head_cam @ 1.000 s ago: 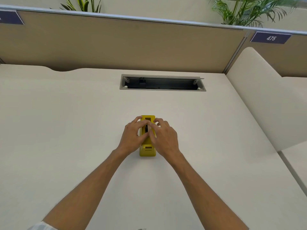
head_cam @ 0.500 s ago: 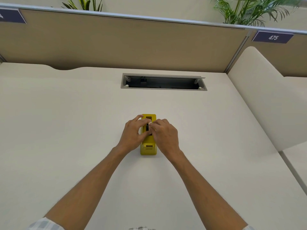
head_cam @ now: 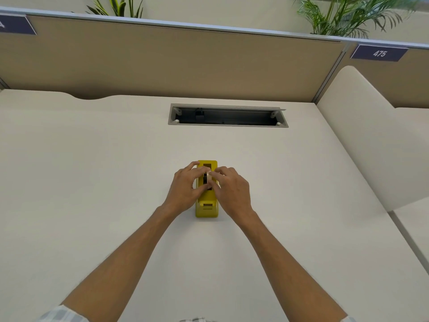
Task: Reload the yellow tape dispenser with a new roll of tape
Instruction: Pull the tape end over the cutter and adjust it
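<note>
While my left hand [head_cam: 185, 189] curls against the left side of the yellow tape dispenser [head_cam: 206, 211], my right hand [head_cam: 232, 189] closes in from the right, fingertips [head_cam: 212, 175] pinching something pale over the dark hub [head_cam: 205, 178] in the dispenser's slot; I cannot tell whether that is the tape. The dispenser stands mid-desk [head_cam: 92, 182], lengthwise toward me. Farther back lies an open cable tray [head_cam: 228, 116], then the partition [head_cam: 162, 61].

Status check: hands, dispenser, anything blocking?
Both hands, left and right, pinching over yellow tape dispenser on desk. Roll barely visible between fingers. Nothing nearby in the way.
</note>
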Demonstrator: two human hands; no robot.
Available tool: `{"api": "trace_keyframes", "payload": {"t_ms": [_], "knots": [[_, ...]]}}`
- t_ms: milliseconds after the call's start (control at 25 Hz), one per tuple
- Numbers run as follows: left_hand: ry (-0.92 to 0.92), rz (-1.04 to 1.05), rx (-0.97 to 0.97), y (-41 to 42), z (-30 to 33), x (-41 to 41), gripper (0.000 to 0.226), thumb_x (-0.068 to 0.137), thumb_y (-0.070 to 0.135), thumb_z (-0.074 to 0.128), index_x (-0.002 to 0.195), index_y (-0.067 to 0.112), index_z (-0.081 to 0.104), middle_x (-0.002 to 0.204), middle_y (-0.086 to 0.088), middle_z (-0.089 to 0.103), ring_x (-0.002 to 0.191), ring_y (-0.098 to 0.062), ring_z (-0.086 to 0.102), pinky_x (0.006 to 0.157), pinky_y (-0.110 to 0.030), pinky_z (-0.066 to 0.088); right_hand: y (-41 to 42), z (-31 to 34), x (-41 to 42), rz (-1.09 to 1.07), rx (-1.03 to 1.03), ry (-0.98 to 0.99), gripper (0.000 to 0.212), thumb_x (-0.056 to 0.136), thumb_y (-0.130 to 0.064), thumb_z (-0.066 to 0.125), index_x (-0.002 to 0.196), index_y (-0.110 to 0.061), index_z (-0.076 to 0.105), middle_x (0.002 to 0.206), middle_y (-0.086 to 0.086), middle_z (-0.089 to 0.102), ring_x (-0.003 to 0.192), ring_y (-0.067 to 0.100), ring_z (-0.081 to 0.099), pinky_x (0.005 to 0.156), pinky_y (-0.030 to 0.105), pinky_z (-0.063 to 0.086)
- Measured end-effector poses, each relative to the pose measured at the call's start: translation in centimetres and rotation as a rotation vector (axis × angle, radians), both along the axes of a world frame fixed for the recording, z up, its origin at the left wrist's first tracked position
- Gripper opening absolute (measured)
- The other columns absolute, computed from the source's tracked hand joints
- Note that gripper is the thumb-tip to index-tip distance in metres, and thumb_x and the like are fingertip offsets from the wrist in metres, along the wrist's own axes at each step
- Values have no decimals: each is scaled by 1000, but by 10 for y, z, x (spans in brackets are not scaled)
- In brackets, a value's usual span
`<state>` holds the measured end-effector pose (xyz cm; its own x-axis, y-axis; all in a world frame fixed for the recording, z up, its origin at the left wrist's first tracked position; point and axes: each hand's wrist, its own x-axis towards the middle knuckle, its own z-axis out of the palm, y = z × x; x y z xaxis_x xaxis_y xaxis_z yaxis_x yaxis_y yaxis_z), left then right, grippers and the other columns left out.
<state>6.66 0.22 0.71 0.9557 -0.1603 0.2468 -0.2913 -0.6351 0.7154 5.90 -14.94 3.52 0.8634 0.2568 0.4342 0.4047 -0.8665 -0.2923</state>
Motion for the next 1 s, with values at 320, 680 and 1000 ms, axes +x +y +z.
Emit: {"api": "trace_keyframes", "payload": {"t_ms": [320,680,1000], "knots": [[18,24,-3,-1,1,-1,38,87,30,68,122,17,63,128,0,62,129,-22,47,102,-52,40,1,-6,0,10,68,-66,8,74,-8,81,74,-12,74,74,2,71,64,23,64,46,26,47],[7,4,5,-1,2,-1,37,87,27,69,122,18,62,127,2,63,129,-22,47,102,-52,41,1,-4,-1,15,28,-41,13,84,-14,75,97,-13,74,83,2,73,70,22,65,49,27,48],[30,29,-3,-4,8,4,44,82,26,71,123,15,59,128,-3,57,121,-20,51,103,-41,42,2,-1,-2,31,-3,6,13,93,-16,61,96,-11,73,89,5,70,77,25,63,52,35,52]]}}
